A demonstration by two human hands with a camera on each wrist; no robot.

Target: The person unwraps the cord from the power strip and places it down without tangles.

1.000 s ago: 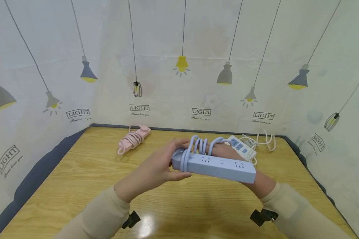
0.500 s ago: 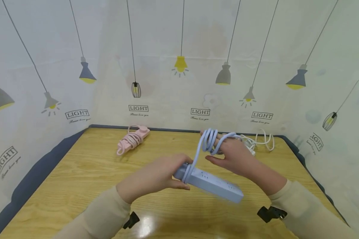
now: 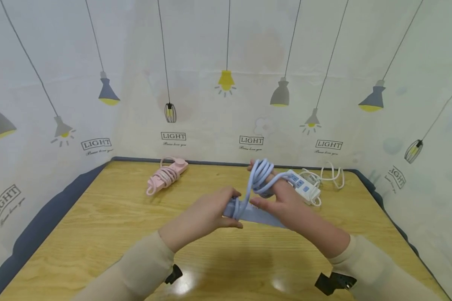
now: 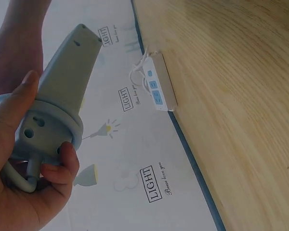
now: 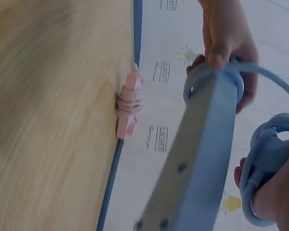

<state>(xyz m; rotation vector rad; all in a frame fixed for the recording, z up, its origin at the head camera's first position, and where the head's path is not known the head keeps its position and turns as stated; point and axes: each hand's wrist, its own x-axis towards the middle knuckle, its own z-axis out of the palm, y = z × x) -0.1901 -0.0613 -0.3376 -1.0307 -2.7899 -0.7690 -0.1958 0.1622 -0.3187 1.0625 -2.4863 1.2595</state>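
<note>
My left hand grips one end of a light blue power strip, where turns of its cord are wrapped. The thumb and fingers lie on either side of that end. In the head view my right hand covers part of the strip, which is held above the table. Several loops of the blue power cord hang round the right hand's fingers, and a stretch runs from them to the wrapped end. A rounded blue plug shows within the loops in the right wrist view.
A pink power strip wound in its own cord lies at the back left of the wooden table. At the back right lies a white power strip with blue sockets and a loose white cord. A printed curtain surrounds the table.
The right hand has lifted cord loops off the blue strip's far part, drawn them up and right, then moved slightly left. The strip's free end swung down, then back up behind the right hand.
</note>
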